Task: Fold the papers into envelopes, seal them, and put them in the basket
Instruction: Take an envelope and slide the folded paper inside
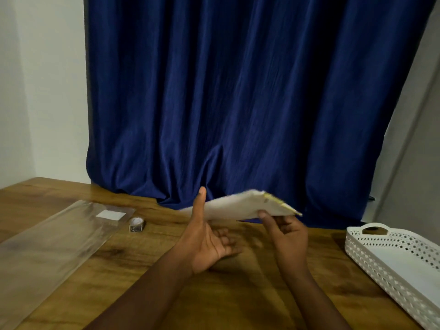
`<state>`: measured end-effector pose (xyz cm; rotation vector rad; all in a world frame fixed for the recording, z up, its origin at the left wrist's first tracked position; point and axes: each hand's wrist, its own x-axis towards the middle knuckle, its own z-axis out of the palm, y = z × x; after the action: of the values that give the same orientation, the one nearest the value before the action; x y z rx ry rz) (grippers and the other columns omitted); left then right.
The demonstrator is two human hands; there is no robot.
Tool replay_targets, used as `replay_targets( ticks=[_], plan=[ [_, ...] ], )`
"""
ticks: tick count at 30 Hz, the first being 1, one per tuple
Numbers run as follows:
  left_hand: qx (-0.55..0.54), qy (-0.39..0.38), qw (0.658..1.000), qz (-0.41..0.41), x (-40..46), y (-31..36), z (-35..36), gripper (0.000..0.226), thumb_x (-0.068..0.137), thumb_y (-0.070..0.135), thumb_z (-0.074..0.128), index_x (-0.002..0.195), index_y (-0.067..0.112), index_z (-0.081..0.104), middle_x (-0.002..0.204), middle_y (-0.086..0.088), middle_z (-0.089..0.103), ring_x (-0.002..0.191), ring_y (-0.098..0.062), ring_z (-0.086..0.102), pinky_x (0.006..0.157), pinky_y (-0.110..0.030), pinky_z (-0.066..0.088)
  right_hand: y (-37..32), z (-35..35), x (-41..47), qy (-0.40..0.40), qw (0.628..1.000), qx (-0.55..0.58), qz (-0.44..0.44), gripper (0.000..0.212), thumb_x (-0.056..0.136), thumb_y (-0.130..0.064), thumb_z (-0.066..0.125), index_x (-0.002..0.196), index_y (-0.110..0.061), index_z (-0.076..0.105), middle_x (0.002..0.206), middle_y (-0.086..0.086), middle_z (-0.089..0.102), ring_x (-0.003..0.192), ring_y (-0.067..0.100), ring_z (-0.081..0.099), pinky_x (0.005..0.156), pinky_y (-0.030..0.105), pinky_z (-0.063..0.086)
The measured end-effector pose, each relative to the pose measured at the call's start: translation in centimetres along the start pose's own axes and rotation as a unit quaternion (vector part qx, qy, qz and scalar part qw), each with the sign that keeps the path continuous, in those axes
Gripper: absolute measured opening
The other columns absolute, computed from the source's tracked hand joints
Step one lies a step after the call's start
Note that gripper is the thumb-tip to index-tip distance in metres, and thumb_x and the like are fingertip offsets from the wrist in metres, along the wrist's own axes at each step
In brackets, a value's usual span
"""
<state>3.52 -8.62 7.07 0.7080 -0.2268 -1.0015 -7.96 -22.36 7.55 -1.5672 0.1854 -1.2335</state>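
Right hand [287, 236] pinches flat folded paper [240, 206]; left hand [206, 244] open, empty, thumb up.

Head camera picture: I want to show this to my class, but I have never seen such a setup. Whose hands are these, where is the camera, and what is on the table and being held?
One camera, worn on a person's head, looks forward and down. Both bare hands are that person's own. The right hand pinches a folded white paper envelope, blurred, above the wooden table. The left hand is open beside it, thumb up. On the left lie a clear plastic sleeve and a small tape roll. On the right stands a white perforated plastic basket. A dark blue curtain hangs behind.
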Motion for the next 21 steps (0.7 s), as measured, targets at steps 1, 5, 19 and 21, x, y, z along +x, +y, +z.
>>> replay_targets(
  ticks=[1,5,19,21],
  plan=[
    [0.027,0.028,0.999,0.028,0.2,0.3,-0.3,0.143,0.042,0.087,0.079,0.160,0.028,0.024,0.159,-0.026,0.034,0.150,-0.046,0.030,0.118,-0.069,0.025,-0.3,-0.3,0.5,0.032,0.998,0.049,0.037,0.013,0.086,-0.015,0.075,0.095,-0.007,0.075,0.087,0.002,0.079,0.078,0.012,0.074,0.071,0.030,0.060],
    [0.185,0.207,0.946,0.169,1.1,2.1,-1.9,0.124,0.045,0.095,0.073,0.151,0.039,0.040,0.154,0.002,0.049,0.136,-0.026,0.052,0.113,-0.057,0.041,-0.6,-2.3,2.4,0.108,0.957,0.215,0.161,0.016,0.095,-0.023,0.065,0.111,-0.023,0.067,0.107,0.000,0.077,0.093,0.020,0.075,0.077,0.045,0.061],
    [0.344,0.107,0.929,0.080,0.4,1.4,-3.6,0.023,0.096,0.027,0.069,0.114,0.012,0.070,0.094,-0.005,0.080,0.079,-0.021,0.076,0.065,-0.036,0.059,2.1,1.0,-1.2,-0.178,0.911,-0.023,0.372,0.018,0.094,-0.024,0.068,0.107,-0.013,0.071,0.094,0.007,0.079,0.086,0.025,0.077,0.075,0.037,0.062],
    [0.372,0.126,0.916,0.086,0.6,0.8,-3.9,0.024,0.096,0.020,0.071,0.119,0.018,0.070,0.103,-0.006,0.080,0.092,-0.025,0.077,0.067,-0.036,0.062,2.4,1.3,-1.4,-0.184,0.911,-0.030,0.368,0.019,0.094,-0.024,0.068,0.110,-0.015,0.072,0.095,0.005,0.080,0.088,0.025,0.077,0.079,0.040,0.062]
  ],
)
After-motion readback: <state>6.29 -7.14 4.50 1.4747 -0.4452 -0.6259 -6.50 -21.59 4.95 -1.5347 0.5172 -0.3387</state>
